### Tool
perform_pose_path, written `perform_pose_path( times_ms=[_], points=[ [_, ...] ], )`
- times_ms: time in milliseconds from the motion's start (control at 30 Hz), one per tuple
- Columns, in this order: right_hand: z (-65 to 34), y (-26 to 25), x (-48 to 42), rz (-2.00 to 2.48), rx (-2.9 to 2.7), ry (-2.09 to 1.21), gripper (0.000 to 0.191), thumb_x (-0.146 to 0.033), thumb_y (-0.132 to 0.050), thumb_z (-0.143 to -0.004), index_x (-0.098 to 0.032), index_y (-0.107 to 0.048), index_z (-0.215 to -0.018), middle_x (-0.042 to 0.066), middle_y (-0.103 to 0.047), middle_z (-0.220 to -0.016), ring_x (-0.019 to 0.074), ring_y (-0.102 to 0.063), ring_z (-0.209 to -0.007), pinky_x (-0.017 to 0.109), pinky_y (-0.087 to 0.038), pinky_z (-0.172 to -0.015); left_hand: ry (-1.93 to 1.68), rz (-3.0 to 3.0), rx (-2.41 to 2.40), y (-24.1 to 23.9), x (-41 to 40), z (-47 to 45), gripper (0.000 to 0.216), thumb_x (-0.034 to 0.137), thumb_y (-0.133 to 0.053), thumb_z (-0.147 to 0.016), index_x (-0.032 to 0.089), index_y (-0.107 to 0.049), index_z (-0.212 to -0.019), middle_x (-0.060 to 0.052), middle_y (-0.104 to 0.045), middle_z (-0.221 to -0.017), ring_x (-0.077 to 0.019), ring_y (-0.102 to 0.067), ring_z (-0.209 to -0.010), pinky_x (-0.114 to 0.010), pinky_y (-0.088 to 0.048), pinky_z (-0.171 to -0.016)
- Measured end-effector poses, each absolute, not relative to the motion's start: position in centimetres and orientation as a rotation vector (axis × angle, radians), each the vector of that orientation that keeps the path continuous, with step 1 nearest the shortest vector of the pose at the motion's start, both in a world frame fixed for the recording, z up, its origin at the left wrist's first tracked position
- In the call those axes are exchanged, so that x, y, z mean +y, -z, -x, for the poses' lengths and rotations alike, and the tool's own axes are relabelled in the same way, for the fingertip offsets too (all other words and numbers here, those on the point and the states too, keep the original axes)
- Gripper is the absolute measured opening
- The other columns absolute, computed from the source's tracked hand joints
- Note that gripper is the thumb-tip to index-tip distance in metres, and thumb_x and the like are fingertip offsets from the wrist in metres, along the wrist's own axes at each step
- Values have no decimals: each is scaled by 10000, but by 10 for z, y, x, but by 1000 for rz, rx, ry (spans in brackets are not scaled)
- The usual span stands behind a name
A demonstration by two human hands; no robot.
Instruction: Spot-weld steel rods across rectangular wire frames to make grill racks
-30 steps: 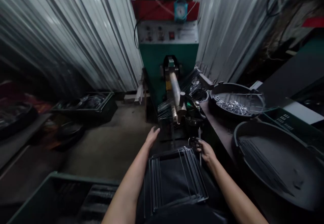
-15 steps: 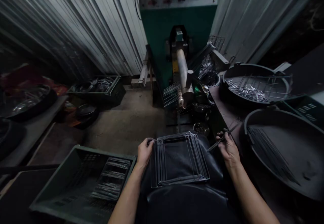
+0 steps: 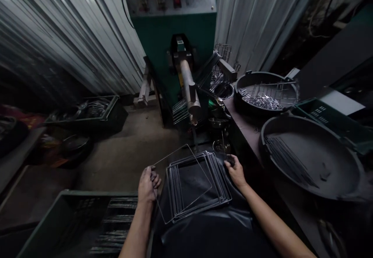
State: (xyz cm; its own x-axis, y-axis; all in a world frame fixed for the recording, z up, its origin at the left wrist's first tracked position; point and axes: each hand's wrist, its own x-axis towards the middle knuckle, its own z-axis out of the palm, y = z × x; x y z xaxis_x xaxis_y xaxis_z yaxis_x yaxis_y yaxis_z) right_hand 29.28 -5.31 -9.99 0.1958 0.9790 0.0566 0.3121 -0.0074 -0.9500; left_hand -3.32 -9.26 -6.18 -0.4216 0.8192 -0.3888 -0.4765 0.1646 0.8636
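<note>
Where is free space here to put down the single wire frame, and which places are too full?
Free: the floor between the green crate and the machine, and most of the near round tray beside its rods. Crowded: the lap stack of frames and the far tray.

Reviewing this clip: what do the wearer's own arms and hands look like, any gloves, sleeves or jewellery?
Both forearms are bare up to the bottom edge of the picture: no sleeves show. The left hand and the right hand wear no gloves, and no watch, ring or wristband can be seen. The left hand's fingers look smudged with dark grime. Dim light hides finer detail.
</note>
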Motion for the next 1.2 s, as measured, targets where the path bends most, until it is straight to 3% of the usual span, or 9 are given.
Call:
perform_pose_path(
  times_ms=[200,367,533,833,1033,1200],
  points=[
    [-285,28,-48,1286,-1762,-728,212,-277,-493,-786,-193,-568,-967,73,-584,-944,196,-547,-891,343,-422,-799,-1434,-452,1305,30,-52,18,242,413,-549,-691,189,-480,-752,110,-264,-410,-17,-197,-276,-126,-140,-288],
    [-238,-22,-66,903,-2365,-862,469,-265,-566,-744,-196,-433,-1189,100,-492,-1122,193,-510,-987,316,-427,-821,-1366,-563,1189,8,-10,-29,280,450,-546,-682,186,-472,-738,111,-262,-402,-15,-196,-273,-139,-130,-293],
    [-215,-15,-76,947,-2721,-822,640,-222,-591,-714,-200,-307,-1288,109,-441,-1191,205,-539,-935,316,-452,-753,-1372,-597,1123,-1,4,-57,298,471,-537,-690,191,-443,-725,112,-258,-418,-11,-202,-285,-141,-121,-307],
    [-216,-14,-83,1100,-2849,-641,536,-250,-549,-760,-206,-361,-1260,100,-474,-1174,213,-575,-882,285,-459,-665,-1374,-658,1117,0,-6,-61,298,475,-514,-709,199,-437,-791,105,-274,-466,-18,-199,-312,-153,-116,-318],
    [-218,-17,-85,1145,-2862,-612,537,-223,-534,-759,-199,-348,-1263,101,-460,-1189,208,-578,-866,279,-454,-658,-1392,-1068,1362,3,-27,-63,345,367,-616,-650,189,-517,-929,63,-406,-557,-62,-374,-468,-185,-316,-469],
    [-219,-17,-85,1181,-2829,-613,526,-208,-535,-753,-198,-365,-1252,108,-472,-1163,208,-581,-856,287,-453,-666,-1390,-1153,1388,9,-29,-68,324,325,-617,-648,186,-514,-922,62,-394,-565,-82,-390,-513,-202,-330,-526]
  ],
)
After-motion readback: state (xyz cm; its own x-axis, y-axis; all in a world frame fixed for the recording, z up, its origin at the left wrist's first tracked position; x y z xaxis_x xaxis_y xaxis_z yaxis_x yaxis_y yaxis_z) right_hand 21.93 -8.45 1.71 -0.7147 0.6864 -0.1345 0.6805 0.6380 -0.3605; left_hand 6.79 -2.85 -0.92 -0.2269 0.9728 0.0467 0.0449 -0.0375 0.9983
